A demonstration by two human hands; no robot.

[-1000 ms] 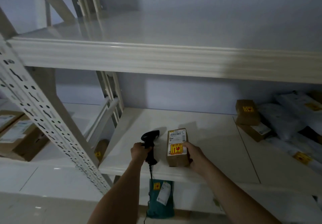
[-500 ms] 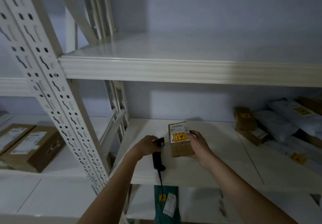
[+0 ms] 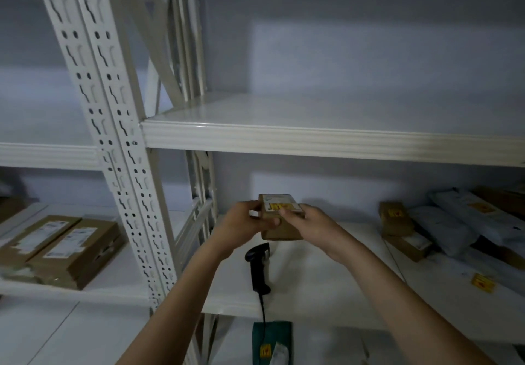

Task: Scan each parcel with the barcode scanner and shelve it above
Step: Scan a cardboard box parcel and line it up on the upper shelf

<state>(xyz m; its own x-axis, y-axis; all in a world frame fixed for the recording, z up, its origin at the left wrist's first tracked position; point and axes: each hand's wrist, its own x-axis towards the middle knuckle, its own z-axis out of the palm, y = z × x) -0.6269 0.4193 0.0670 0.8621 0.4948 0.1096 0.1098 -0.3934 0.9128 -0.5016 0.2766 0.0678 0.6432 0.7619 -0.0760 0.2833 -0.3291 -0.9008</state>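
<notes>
A small brown cardboard parcel (image 3: 281, 229) with a white label and a yellow sticker on top is lifted off the middle shelf (image 3: 312, 285). My left hand (image 3: 241, 227) grips its left side and my right hand (image 3: 309, 224) grips its right side, thumb on the label. The black barcode scanner (image 3: 258, 265) lies on the middle shelf below the parcel, its cable hanging over the front edge. The white upper shelf (image 3: 326, 140) runs across the view above the parcel.
Brown boxes (image 3: 397, 219) and grey poly mailers (image 3: 466, 222) are piled at the right of the middle shelf. Two flat cartons (image 3: 65, 248) lie in the left bay behind the perforated upright (image 3: 113, 143). A green parcel (image 3: 272, 342) sits below.
My left hand has let go of the scanner, which now lies on the shelf, and taken the parcel's left side. Both hands have raised the parcel off the shelf. The view has tilted up.
</notes>
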